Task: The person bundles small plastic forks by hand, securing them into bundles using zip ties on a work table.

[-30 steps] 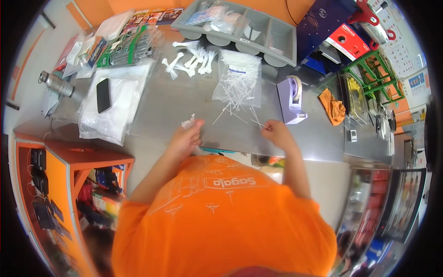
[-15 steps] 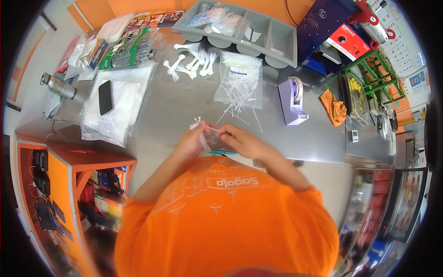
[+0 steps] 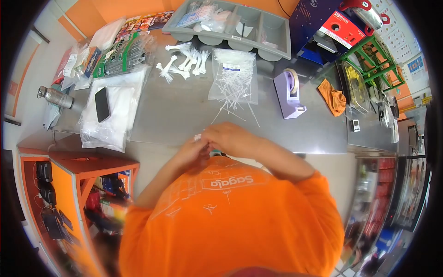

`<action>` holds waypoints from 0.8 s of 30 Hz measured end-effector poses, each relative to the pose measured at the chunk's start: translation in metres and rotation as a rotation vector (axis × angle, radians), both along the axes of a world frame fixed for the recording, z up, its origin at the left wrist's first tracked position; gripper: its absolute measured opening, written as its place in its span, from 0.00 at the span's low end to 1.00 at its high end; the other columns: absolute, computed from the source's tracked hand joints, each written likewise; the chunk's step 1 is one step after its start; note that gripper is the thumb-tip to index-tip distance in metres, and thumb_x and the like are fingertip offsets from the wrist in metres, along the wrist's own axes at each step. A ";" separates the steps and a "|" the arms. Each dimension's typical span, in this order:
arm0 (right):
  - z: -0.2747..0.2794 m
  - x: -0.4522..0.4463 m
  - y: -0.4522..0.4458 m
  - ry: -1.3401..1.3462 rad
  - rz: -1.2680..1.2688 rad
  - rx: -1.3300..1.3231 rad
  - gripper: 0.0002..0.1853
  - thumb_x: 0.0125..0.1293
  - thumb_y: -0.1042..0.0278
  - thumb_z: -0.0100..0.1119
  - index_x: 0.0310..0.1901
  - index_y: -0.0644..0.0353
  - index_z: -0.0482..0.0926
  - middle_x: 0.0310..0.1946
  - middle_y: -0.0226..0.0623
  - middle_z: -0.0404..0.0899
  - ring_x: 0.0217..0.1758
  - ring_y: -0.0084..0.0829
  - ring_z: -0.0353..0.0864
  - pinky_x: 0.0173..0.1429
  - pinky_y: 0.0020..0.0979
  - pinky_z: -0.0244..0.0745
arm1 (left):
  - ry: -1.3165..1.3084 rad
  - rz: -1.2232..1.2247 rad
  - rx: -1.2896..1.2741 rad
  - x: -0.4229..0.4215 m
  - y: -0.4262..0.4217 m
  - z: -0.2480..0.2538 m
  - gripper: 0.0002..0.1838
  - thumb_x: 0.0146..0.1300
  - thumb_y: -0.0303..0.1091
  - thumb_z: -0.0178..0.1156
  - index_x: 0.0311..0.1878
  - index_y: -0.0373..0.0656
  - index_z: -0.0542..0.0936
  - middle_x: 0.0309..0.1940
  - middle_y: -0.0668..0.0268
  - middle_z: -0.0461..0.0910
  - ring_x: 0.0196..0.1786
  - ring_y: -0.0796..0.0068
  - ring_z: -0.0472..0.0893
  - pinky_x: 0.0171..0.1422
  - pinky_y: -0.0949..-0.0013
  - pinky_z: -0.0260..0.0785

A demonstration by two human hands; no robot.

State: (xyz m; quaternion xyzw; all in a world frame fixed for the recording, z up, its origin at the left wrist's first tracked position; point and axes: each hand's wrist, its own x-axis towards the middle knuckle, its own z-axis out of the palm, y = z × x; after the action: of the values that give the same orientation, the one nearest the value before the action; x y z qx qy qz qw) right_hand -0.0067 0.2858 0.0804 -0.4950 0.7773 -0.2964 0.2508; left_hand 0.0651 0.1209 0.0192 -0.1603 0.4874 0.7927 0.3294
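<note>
Watching remotely, I see the left hand [image 3: 191, 153] curled around slim, white, small-headed plastic strips [image 3: 197, 137] at frame centre; the right hand [image 3: 228, 137] overlaps it, fingertips hidden, so its opening and contents I cannot tell. A slackened left grip could, I judge, spill strips off the flat grey metal table [image 3: 170, 108].

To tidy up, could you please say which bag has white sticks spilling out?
The clear bag beside the tape dispenser: white sticks fan from its near end. The green-striped bag and the bag under the phone show none.
</note>
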 end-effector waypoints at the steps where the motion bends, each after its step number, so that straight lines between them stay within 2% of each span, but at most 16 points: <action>1: -0.003 -0.002 -0.001 -0.036 -0.082 0.037 0.12 0.59 0.64 0.52 0.44 0.58 0.72 0.45 0.41 0.70 0.51 0.41 0.69 0.53 0.37 0.66 | -0.003 -0.005 -0.001 0.000 0.001 -0.004 0.13 0.67 0.43 0.45 0.41 0.44 0.72 0.23 0.72 0.66 0.19 0.83 0.65 0.29 0.77 0.62; 2: -0.009 -0.004 -0.002 -0.038 -0.088 0.037 0.12 0.59 0.64 0.52 0.44 0.58 0.72 0.45 0.41 0.70 0.51 0.41 0.69 0.53 0.37 0.66 | -0.016 0.064 0.102 0.000 0.002 -0.006 0.12 0.66 0.44 0.46 0.40 0.45 0.71 0.22 0.74 0.62 0.20 0.84 0.63 0.28 0.78 0.59; 3: -0.018 -0.006 -0.003 -0.036 -0.208 -0.174 0.15 0.59 0.62 0.53 0.47 0.58 0.71 0.45 0.43 0.71 0.51 0.43 0.70 0.55 0.37 0.65 | -0.027 0.134 0.205 -0.001 0.002 -0.007 0.11 0.65 0.44 0.47 0.39 0.47 0.70 0.20 0.75 0.59 0.20 0.84 0.60 0.28 0.79 0.56; 4: -0.027 -0.008 -0.004 -0.032 -0.325 -0.387 0.18 0.60 0.61 0.53 0.50 0.59 0.70 0.44 0.45 0.72 0.52 0.44 0.70 0.57 0.36 0.64 | -0.026 0.132 0.202 -0.001 0.003 -0.007 0.11 0.65 0.44 0.47 0.39 0.47 0.70 0.20 0.75 0.59 0.20 0.84 0.60 0.28 0.79 0.56; 6: -0.040 -0.003 -0.011 -0.042 -0.375 -0.421 0.20 0.61 0.60 0.52 0.53 0.57 0.69 0.47 0.46 0.71 0.52 0.41 0.71 0.57 0.34 0.64 | -0.107 0.214 0.443 0.001 0.005 -0.007 0.10 0.64 0.45 0.50 0.37 0.48 0.69 0.20 0.77 0.58 0.22 0.85 0.58 0.28 0.81 0.52; 8: -0.045 0.005 -0.011 -0.058 -0.427 -0.453 0.21 0.62 0.60 0.51 0.56 0.56 0.67 0.49 0.47 0.71 0.53 0.38 0.72 0.58 0.31 0.64 | -0.071 0.194 0.387 0.006 0.010 -0.009 0.11 0.64 0.46 0.50 0.37 0.49 0.69 0.20 0.77 0.58 0.22 0.85 0.57 0.29 0.81 0.52; 10: -0.041 0.011 -0.006 -0.400 -0.226 -0.174 0.24 0.63 0.58 0.50 0.59 0.57 0.65 0.50 0.48 0.70 0.51 0.37 0.73 0.55 0.31 0.67 | -0.038 0.166 0.332 0.009 0.011 -0.017 0.12 0.64 0.47 0.50 0.36 0.49 0.69 0.21 0.77 0.57 0.22 0.85 0.57 0.29 0.81 0.52; 11: -0.043 0.010 -0.002 -0.402 -0.230 -0.176 0.24 0.63 0.58 0.50 0.59 0.57 0.65 0.50 0.48 0.70 0.51 0.37 0.73 0.55 0.31 0.67 | -0.020 0.140 0.314 0.010 0.011 -0.024 0.11 0.64 0.46 0.49 0.37 0.49 0.69 0.20 0.77 0.57 0.22 0.85 0.56 0.29 0.81 0.51; 13: -0.052 0.005 0.011 -0.685 -0.377 -0.262 0.22 0.64 0.57 0.49 0.55 0.62 0.70 0.46 0.46 0.73 0.49 0.40 0.73 0.55 0.34 0.66 | -0.002 0.113 0.297 0.009 0.010 -0.025 0.11 0.65 0.45 0.48 0.37 0.48 0.69 0.20 0.77 0.57 0.22 0.85 0.56 0.28 0.81 0.51; 15: -0.057 -0.008 0.028 -0.193 -0.666 -0.396 0.18 0.63 0.59 0.51 0.49 0.61 0.74 0.43 0.45 0.74 0.47 0.38 0.74 0.52 0.35 0.67 | -0.040 0.106 0.268 0.005 0.005 -0.015 0.10 0.66 0.43 0.47 0.36 0.47 0.69 0.19 0.77 0.56 0.21 0.86 0.55 0.27 0.79 0.50; 17: -0.075 -0.025 0.053 0.122 -0.904 -0.262 0.13 0.60 0.61 0.54 0.41 0.60 0.78 0.39 0.40 0.75 0.44 0.34 0.74 0.50 0.37 0.67 | -0.012 0.136 0.251 0.001 0.001 -0.011 0.10 0.67 0.42 0.46 0.36 0.46 0.69 0.18 0.77 0.56 0.20 0.86 0.54 0.26 0.79 0.50; 18: -0.082 -0.024 0.059 0.123 -0.908 -0.263 0.13 0.60 0.61 0.54 0.41 0.60 0.78 0.39 0.40 0.75 0.44 0.34 0.74 0.50 0.37 0.67 | 0.015 0.165 0.234 -0.002 -0.001 -0.009 0.10 0.67 0.41 0.46 0.36 0.45 0.70 0.17 0.78 0.55 0.19 0.86 0.53 0.25 0.79 0.49; 20: -0.096 -0.020 0.069 0.474 -0.751 0.117 0.08 0.56 0.62 0.56 0.32 0.56 0.79 0.33 0.34 0.74 0.41 0.32 0.74 0.45 0.36 0.66 | 0.044 0.223 0.184 -0.008 -0.001 -0.004 0.10 0.67 0.40 0.46 0.37 0.45 0.70 0.16 0.78 0.54 0.18 0.86 0.53 0.24 0.79 0.49; 24: -0.113 -0.020 0.066 0.647 -0.773 0.181 0.05 0.53 0.63 0.57 0.27 0.52 0.78 0.30 0.29 0.73 0.37 0.31 0.73 0.42 0.36 0.63 | 0.094 0.309 0.178 -0.019 -0.005 -0.004 0.09 0.67 0.39 0.47 0.38 0.46 0.71 0.15 0.78 0.54 0.16 0.87 0.52 0.22 0.79 0.48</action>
State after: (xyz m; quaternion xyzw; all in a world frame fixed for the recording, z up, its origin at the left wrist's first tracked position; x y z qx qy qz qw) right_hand -0.0264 0.3514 -0.0329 -0.2140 0.9640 -0.1306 -0.0886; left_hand 0.0458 0.1163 0.0147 -0.1662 0.3997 0.8805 0.1934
